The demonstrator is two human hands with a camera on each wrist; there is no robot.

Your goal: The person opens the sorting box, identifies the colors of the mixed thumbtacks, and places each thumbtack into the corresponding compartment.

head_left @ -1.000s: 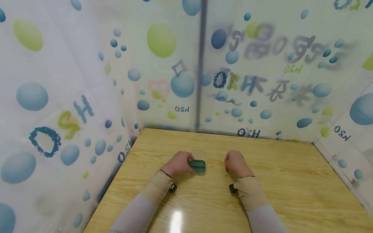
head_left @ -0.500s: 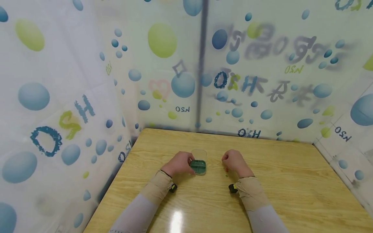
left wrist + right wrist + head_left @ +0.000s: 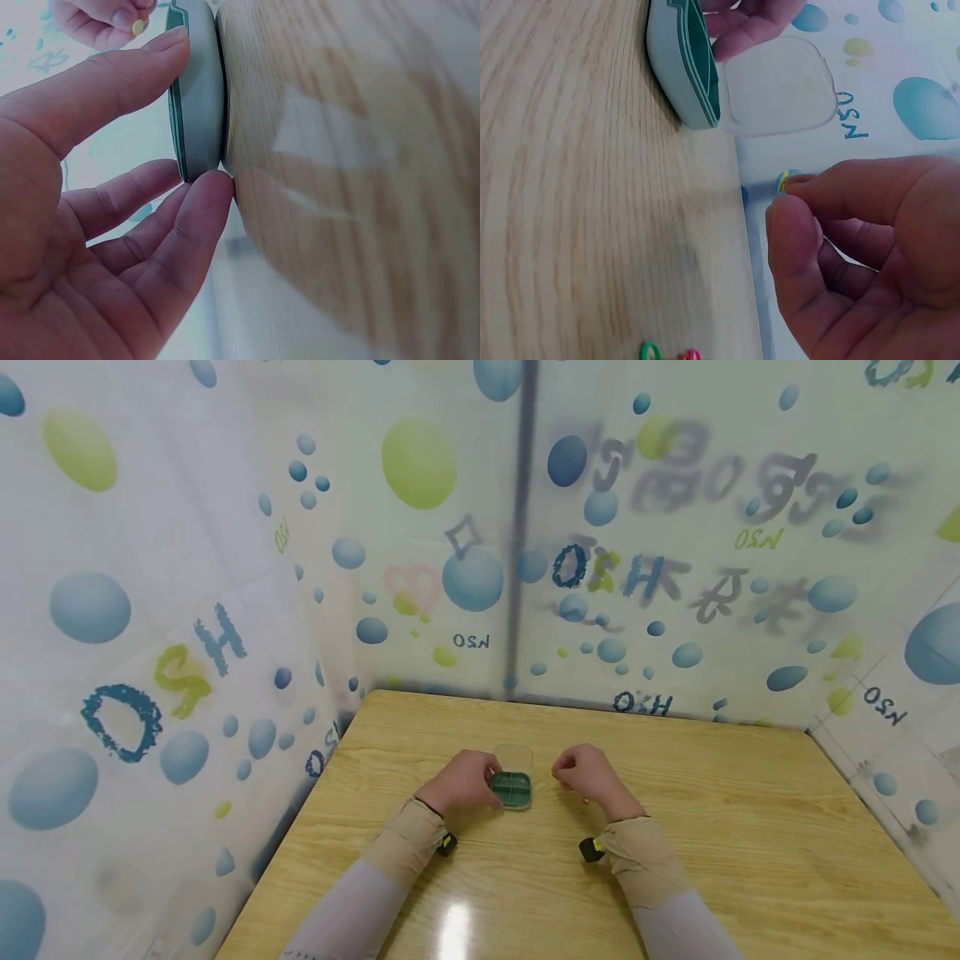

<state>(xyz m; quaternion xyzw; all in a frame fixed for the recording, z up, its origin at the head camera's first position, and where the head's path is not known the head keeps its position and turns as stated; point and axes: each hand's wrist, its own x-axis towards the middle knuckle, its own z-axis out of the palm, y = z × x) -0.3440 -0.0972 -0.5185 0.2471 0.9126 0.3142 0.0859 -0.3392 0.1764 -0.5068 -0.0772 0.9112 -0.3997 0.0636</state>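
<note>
A small green pillbox-like case (image 3: 512, 790) with four-sided compartments lies on the table, its clear lid (image 3: 780, 86) swung open away from me. My left hand (image 3: 461, 780) holds the case from the left, thumb at its rim and fingers along the near side. To the right of it, just above the table, my right hand (image 3: 592, 774) pinches a small round yellow piece (image 3: 138, 28) between thumb and forefinger. In the right wrist view only the edge of that piece shows past the fingertips.
On the wooden table (image 3: 712, 827), a small green loop (image 3: 651, 351) and a red loop (image 3: 694, 354) lie near the right hand. A patterned curtain (image 3: 420, 610) stands behind the table's far edge.
My right hand has lifted from beside the small loops and moved left toward the case, the yellow piece in its fingertips. My left hand stays on the case.
</note>
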